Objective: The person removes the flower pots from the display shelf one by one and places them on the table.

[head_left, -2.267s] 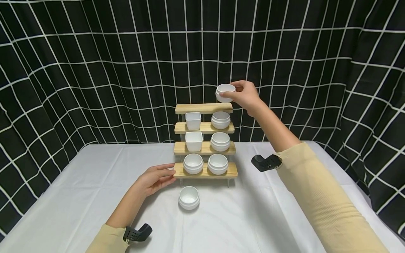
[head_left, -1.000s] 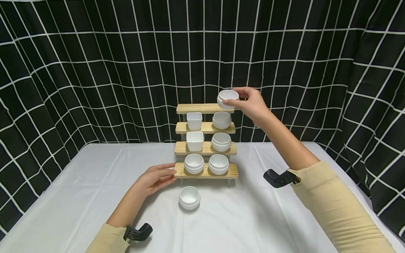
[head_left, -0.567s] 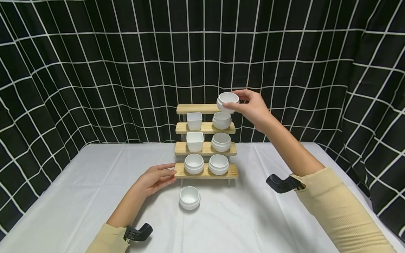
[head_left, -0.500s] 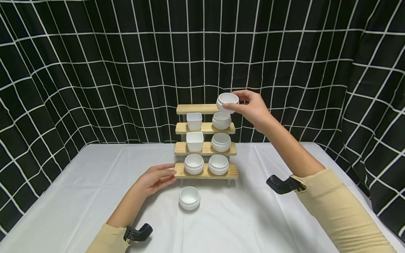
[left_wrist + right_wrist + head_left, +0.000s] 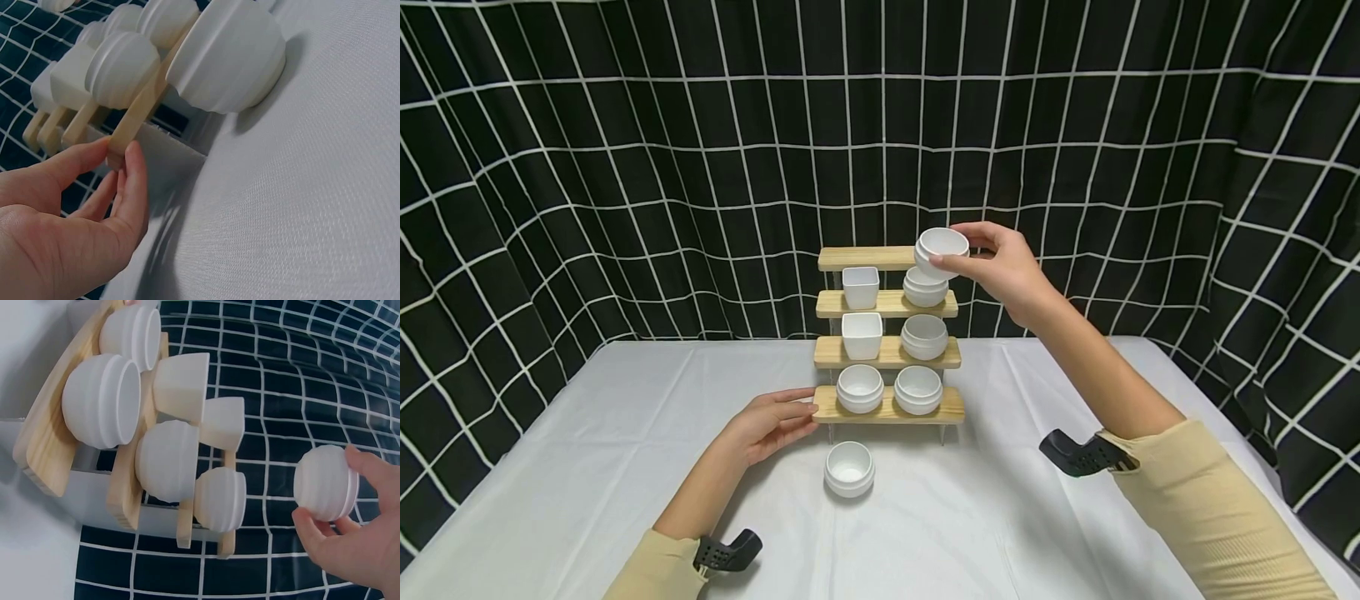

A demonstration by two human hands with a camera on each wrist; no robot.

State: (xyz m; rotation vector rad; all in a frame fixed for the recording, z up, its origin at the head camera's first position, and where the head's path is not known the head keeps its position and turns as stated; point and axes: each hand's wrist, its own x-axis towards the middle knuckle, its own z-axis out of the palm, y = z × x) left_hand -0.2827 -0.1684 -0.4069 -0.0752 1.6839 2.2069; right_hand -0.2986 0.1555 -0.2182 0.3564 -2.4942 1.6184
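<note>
Fingers of the right hand [image 5: 1009, 267] pinch a raised bowl [image 5: 322, 481] near the top shelf [image 5: 865, 259]; the left hand [image 5: 767, 423] grips the bottom shelf [image 5: 953, 407]. Probably rigid, light, slippery and breakable, the bowl is best held across its sides.

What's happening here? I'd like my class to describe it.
A person's right hand holds a round white bowl in the air near the right end of the top shelf of a stepped stand. The left hand pinches the left end of the lowest shelf, which bears two round bowls. Each middle shelf bears a square bowl and a round one. Another bowl sits on the white cloth in front.
</note>
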